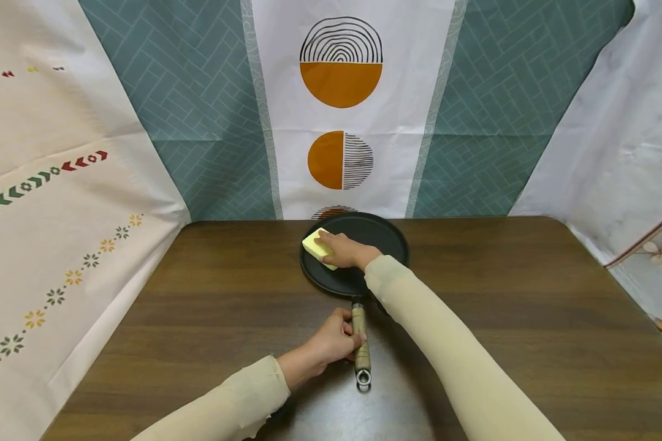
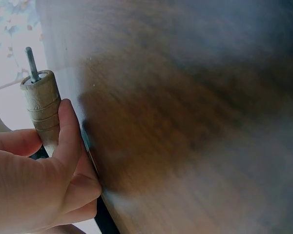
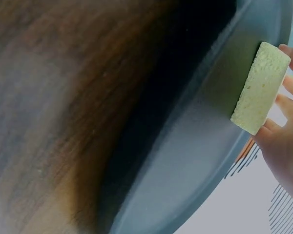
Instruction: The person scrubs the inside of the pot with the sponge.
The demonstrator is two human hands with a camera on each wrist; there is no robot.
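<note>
A round black pan (image 1: 372,233) lies at the table's far edge, its handle (image 1: 360,334) pointing toward me. My left hand (image 1: 331,337) grips that wood-coloured handle between thumb and fingers, and in the left wrist view the handle's end (image 2: 41,97) with its metal ring sticks out past the fingers. My right hand (image 1: 344,250) holds a pale yellow sponge (image 1: 314,243) against the left part of the pan's inner surface. Seen from the right wrist, the sponge (image 3: 261,90) stands on the pan with the fingertips along its far side.
The brown wooden table (image 1: 243,275) stretches to both sides of the pan. A teal and white patterned cloth (image 1: 198,122) hangs right behind the far edge. An embroidered cream cloth (image 1: 60,245) hangs on the left and a pale curtain (image 1: 623,153) on the right.
</note>
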